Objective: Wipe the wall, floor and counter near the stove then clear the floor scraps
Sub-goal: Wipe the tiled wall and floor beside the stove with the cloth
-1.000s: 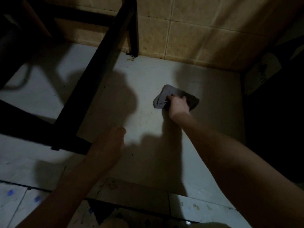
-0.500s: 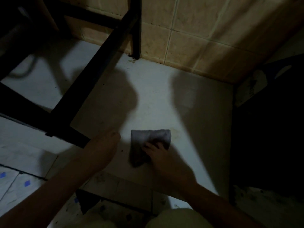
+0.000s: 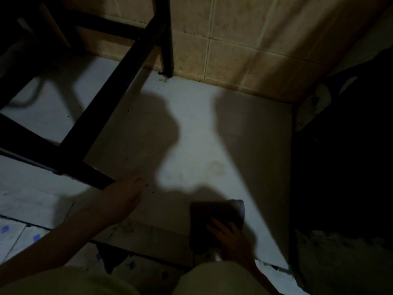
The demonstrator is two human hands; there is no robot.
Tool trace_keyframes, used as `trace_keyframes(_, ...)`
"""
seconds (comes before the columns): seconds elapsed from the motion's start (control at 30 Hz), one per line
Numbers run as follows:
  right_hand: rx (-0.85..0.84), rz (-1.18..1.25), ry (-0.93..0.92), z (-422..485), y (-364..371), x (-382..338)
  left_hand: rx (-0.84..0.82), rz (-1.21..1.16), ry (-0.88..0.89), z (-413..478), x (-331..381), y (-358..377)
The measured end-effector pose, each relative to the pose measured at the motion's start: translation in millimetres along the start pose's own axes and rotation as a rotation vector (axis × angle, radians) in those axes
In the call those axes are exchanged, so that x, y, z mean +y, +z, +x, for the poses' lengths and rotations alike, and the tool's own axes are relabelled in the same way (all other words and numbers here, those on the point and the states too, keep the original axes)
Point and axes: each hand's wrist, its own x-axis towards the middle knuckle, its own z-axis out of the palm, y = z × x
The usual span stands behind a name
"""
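Right hand (image 3: 231, 237), fingers flat on the cloth (image 3: 214, 218), just dragged it back across the floor (image 3: 202, 135), left hand (image 3: 127, 194) propped flat, so this patch looks nearly wiped.

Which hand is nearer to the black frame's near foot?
Left. The left hand sits close beside the frame's foot; the right hand presses the cloth, well away on the far side.

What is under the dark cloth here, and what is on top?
The cloth lies on the pale floor. The right hand presses on its near part. The floor patch beneath is covered, so any dirt there cannot be seen.
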Motion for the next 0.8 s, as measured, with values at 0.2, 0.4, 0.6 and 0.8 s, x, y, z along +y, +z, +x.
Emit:
trace_keyframes(0.2,-0.12,0.094,0.116,-11.3,4.0,6.6,0.018,0.003,0.065,-6.0,0.6,4.8)
trace_keyframes(0.4,-0.082,0.15,0.168,8.2,16.0,-11.6,0.001,-0.065,0.047,-14.1,-4.6,18.7)
trace_keyframes(0.6,-0.032,0.197,0.155,19.3,26.2,-20.8,0.027,-0.081,0.193,-17.1,7.2,31.8)
trace_keyframes(0.8,0.037,0.145,0.186,-8.8,25.9,-5.0,-0.047,-0.146,0.218,8.7,29.9,40.7)
